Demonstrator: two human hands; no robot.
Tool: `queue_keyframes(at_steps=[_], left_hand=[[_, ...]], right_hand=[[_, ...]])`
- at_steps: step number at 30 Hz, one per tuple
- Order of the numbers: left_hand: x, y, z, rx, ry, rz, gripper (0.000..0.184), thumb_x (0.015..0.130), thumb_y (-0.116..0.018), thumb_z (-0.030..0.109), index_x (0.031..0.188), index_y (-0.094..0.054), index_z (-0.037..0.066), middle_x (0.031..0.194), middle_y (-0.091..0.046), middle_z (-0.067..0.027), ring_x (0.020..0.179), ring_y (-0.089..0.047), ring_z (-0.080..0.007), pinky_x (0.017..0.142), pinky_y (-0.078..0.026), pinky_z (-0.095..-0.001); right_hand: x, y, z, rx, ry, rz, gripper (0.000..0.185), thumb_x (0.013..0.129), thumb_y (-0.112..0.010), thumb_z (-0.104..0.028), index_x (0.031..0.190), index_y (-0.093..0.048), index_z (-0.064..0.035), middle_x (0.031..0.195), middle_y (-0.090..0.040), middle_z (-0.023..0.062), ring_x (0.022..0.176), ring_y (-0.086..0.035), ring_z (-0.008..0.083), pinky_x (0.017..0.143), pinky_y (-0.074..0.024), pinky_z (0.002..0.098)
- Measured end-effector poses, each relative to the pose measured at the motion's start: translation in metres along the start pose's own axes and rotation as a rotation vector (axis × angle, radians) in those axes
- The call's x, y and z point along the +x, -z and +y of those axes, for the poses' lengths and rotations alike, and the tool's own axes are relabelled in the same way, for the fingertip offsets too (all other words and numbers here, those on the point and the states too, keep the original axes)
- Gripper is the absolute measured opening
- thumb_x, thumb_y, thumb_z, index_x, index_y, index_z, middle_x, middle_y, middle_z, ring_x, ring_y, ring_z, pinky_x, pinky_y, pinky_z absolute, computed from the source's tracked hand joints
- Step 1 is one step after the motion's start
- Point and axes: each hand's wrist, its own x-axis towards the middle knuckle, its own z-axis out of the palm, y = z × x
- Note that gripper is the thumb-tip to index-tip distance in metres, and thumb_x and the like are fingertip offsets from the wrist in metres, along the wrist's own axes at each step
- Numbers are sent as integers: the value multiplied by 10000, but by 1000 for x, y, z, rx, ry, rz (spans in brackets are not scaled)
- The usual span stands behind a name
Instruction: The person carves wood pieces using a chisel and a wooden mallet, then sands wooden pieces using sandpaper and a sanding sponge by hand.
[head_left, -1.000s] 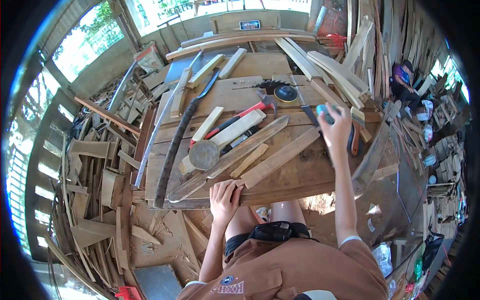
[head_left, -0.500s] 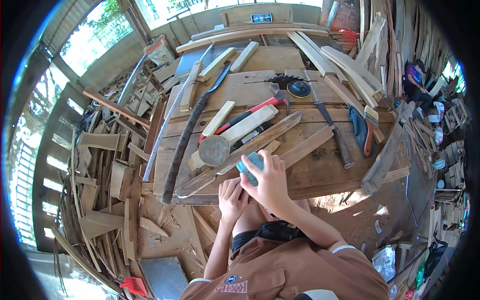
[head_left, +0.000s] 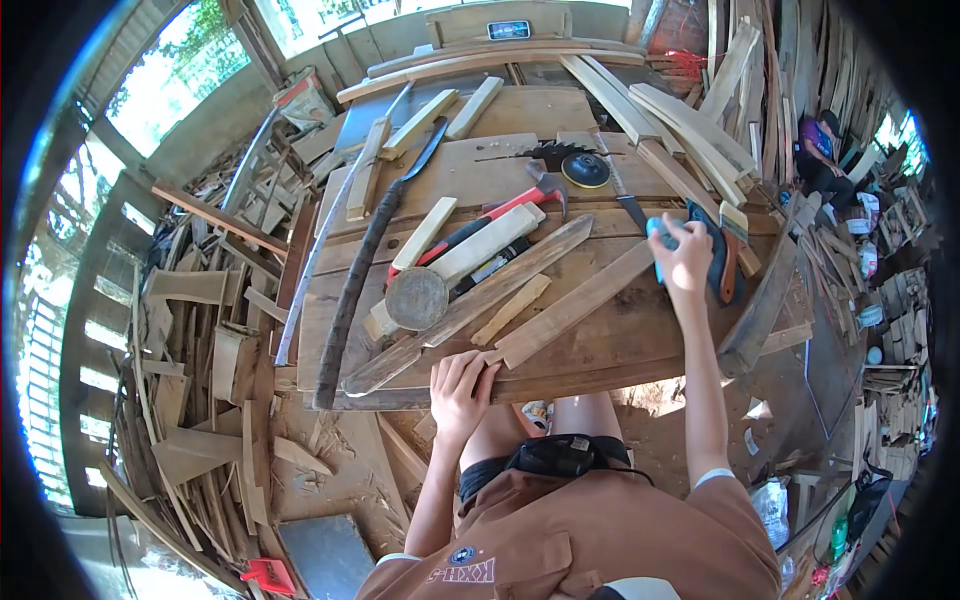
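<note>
My right hand (head_left: 687, 260) is closed around a small teal block-like object (head_left: 656, 226), mostly hidden by the fingers. It is over the right side of the wooden table (head_left: 590, 362), beside a blue cloth-like item (head_left: 716, 265) and a wooden-handled tool (head_left: 732, 270). At the table's front edge my left hand (head_left: 463, 388) rests with its fingers lying on the wood and holds nothing. The near end of a flat wooden strip (head_left: 570, 308) is just past its fingertips. A short wood piece (head_left: 512, 308) lies close by.
A red-handled hammer (head_left: 520, 200), a round wooden disc (head_left: 417, 299), a long-handled blade (head_left: 362, 265), a black disc (head_left: 586, 170) and a dark file-like tool (head_left: 628, 205) lie on the table. Wood scraps (head_left: 190, 400) are piled left. A person (head_left: 825, 160) sits at the far right.
My right hand has moved right and away from my body with the teal object, from near my left hand to the blue item. My left hand stays at the table edge.
</note>
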Motion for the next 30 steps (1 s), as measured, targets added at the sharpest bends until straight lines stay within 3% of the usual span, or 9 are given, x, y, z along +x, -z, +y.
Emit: queue_keyframes(at_steps=[2,4,11,14,18,21,25,27,30], left_hand=[[1,1,0,-4,-7,-2,214,797,-797,113,977,-701,50,973,-676,-62,891,-636,-256,787,-472,-374],[2,2,2,-26,0,3,208,800,-791,94,975,-700,29,982,-678,-83,895,-630,-275,796,-470,-386],[-3,1,-2,-11,-4,-19,253,772,-770,78,999,-680,11,998,-665,-95,893,-616,-295,789,-468,-405],[-10,-2,-13,-35,-27,-5,319,701,-732,43,1005,-659,-15,1005,-645,-113,888,-599,-320,775,-463,-422],[-6,0,-9,-57,-1,-24,269,752,-751,37,1009,-674,4,1009,-663,-108,892,-615,-305,785,-469,-410],[-2,1,-4,-48,21,-15,222,796,-770,52,998,-686,18,997,-674,-99,888,-627,-292,787,-473,-396],[-1,2,-1,-41,28,-7,203,811,-781,68,987,-690,24,983,-677,-93,884,-632,-287,791,-477,-391],[1,3,0,-38,29,-13,209,807,-781,67,989,-689,23,985,-676,-94,885,-631,-287,795,-478,-395],[0,1,-2,-45,28,-6,213,807,-782,69,993,-688,25,987,-675,-95,888,-631,-288,795,-477,-395]], right_hand=[[17,5,4,-71,47,125,389,787,-773,-247,1150,-752,-110,1058,-593,174,976,-577,369,864,-484,449],[13,29,-27,155,167,97,394,783,-777,-231,1156,-744,-106,1073,-593,174,987,-572,374,872,-481,450],[-94,61,-184,692,465,-318,388,775,-757,-227,1149,-735,-121,1161,-574,158,985,-563,341,890,-479,451],[-127,48,-207,601,420,-258,420,774,-757,-238,1186,-724,-158,1193,-565,141,1006,-555,323,887,-460,453],[-121,54,-197,470,369,-367,404,765,-766,-235,1159,-734,-151,1148,-570,131,982,-560,319,893,-453,452],[-103,46,-167,458,367,-306,382,766,-753,-269,1127,-749,-144,1117,-565,126,944,-549,308,821,-449,435],[-61,37,-112,344,313,-191,381,743,-770,-228,1099,-758,-94,1064,-585,138,973,-581,312,870,-462,437],[-40,19,-71,315,281,-68,368,703,-805,-207,1058,-779,-112,987,-621,135,860,-602,320,775,-504,435],[-8,0,-12,57,82,10,348,740,-795,-250,1058,-782,-110,956,-649,151,838,-613,344,741,-521,440]])
